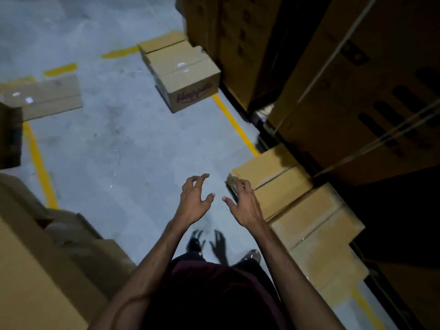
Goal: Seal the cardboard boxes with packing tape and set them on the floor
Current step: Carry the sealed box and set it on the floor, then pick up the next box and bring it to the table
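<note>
Two bare hands were raised over the grey floor [114, 148], holding nothing. The left hand [194, 201] had its fingers spread and loosely hooked; the right hand [242, 202] was spread the same way, thumbs toward each other with a gap between them. The right hand's fingertips [234, 181] lay in front of the near corner of a closed cardboard box [273, 184] on the floor at the right; whether they touched it could not be told. A second closed box [319, 225] sat just beside that one, nearer the person. Farther off, a closed box with purple lettering [188, 75] sat on the floor by a yellow line [234, 125], another box [162, 41] touching it behind. A flat cardboard sheet [45, 96] lay at the left. Tall stacked cartons [352, 91] stood at the right, dark and strapped. More cardboard [35, 270] filled the lower left. Shadows of both hands fell on the floor near the person's shoes [251, 254].
</note>
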Action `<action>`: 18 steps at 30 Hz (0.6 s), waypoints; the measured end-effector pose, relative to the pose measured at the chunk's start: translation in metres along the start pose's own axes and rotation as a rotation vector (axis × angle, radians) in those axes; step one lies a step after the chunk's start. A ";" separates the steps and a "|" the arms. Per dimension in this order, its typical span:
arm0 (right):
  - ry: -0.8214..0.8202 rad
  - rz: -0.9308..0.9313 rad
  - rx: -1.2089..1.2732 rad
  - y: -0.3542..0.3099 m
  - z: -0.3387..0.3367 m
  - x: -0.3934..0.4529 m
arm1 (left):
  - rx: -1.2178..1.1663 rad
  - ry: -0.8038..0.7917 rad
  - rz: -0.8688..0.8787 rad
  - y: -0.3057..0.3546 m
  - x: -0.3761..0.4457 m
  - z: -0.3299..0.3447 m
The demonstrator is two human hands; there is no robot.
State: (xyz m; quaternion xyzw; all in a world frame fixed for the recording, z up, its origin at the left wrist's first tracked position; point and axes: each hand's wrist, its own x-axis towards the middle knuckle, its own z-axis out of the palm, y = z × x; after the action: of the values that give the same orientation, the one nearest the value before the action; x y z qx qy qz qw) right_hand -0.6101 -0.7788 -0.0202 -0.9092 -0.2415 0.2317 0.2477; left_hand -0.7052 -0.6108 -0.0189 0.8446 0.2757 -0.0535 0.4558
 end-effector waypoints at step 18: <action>-0.113 -0.331 -0.004 -0.259 0.106 0.260 | -0.292 0.367 -0.187 -0.131 0.152 -0.255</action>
State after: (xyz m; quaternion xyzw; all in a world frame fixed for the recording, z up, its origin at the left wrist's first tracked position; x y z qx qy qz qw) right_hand -0.5500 -0.4018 -0.0344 -0.8430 -0.4021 0.2380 0.2666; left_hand -0.6859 -0.2872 -0.0204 0.7361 0.4356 0.0993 0.5085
